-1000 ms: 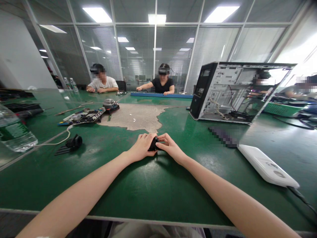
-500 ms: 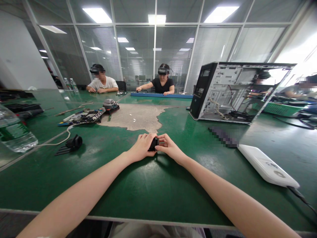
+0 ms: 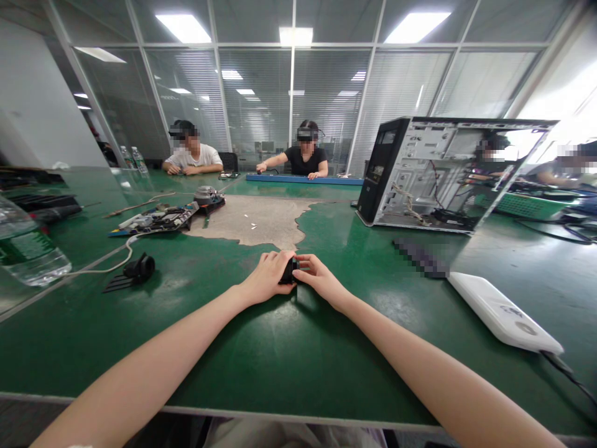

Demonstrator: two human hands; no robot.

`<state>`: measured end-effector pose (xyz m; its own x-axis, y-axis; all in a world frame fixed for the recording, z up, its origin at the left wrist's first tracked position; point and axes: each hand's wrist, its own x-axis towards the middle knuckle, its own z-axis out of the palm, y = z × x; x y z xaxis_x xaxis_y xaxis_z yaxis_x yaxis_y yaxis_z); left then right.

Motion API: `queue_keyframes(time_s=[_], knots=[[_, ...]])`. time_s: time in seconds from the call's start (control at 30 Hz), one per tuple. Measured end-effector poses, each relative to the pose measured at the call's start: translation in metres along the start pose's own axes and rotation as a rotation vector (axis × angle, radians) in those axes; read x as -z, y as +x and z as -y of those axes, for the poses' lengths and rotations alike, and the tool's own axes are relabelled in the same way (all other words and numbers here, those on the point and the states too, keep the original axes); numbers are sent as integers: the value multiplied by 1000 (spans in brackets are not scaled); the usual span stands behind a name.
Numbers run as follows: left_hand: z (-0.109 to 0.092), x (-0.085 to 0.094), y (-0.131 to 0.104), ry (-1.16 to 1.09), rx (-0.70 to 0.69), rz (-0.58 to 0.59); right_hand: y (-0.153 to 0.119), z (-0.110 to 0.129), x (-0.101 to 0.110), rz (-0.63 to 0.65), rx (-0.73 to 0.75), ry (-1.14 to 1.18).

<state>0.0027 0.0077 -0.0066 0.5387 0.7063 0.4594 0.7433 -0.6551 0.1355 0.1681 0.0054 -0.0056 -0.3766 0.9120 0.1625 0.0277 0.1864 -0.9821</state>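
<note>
A small black plastic part [image 3: 288, 272] is held between my two hands just above or on the green table, near its middle. My left hand [image 3: 265, 277] is closed around its left side and top, fingers over the far edge and thumb beneath. From the other side, my right hand [image 3: 318, 278] pinches its right end between thumb and fingertips. Most of the part is hidden by my hands, so its exact kind does not show. Left of my hands lies another black plastic piece [image 3: 135, 270], with a round end and thin prongs.
A circuit board [image 3: 156, 219] and a round metal heatsink [image 3: 208, 196] lie front left, by a worn patch [image 3: 261, 224]. A water bottle [image 3: 32, 255] stands far left. To the right are an opened computer case [image 3: 415, 180] and a white power bank [image 3: 506, 311]. Co-workers sit opposite.
My right fingers have shifted slightly at the end of the black part. My left hand keeps its hold, and the things on the table lie as before.
</note>
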Motion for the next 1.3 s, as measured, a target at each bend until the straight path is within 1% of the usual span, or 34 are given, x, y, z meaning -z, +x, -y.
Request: queue_keyframes(time_s=[0.1,0.23,0.33,0.47,0.53,0.67,0.73,0.77,0.83,0.97,1.1,1.3], knots=[[0,1,0,-2,-3,0,1,0,1,2,2,-25],[-1,1,0,-2,-2,5,0,-1,1,36,17,30],[0,1,0,-1,-4,8,-1,-1,1,15,24,59],[0,1,0,-13,1,-2,-1,-2,0,-6,23,40],[-1,1,0,-15,4,-2,0,-3,-1,-36,14,10],[-1,3,-1,-21,9,5,1,-7,0,-172,15,-51],[-2,3,-1,-23,10,6,1,-8,1,-199,25,-62],[-2,3,0,-21,11,6,2,-7,1,-190,27,-62],[-2,2,0,-15,9,2,3,-6,1,-118,31,-48],[-3,0,-1,0,1,-10,8,-5,1,-28,-3,-35],[-4,0,-2,4,-6,-14,11,-7,2,-22,-21,-22],[-4,1,-2,-6,5,-19,7,-5,0,-28,46,-99]])
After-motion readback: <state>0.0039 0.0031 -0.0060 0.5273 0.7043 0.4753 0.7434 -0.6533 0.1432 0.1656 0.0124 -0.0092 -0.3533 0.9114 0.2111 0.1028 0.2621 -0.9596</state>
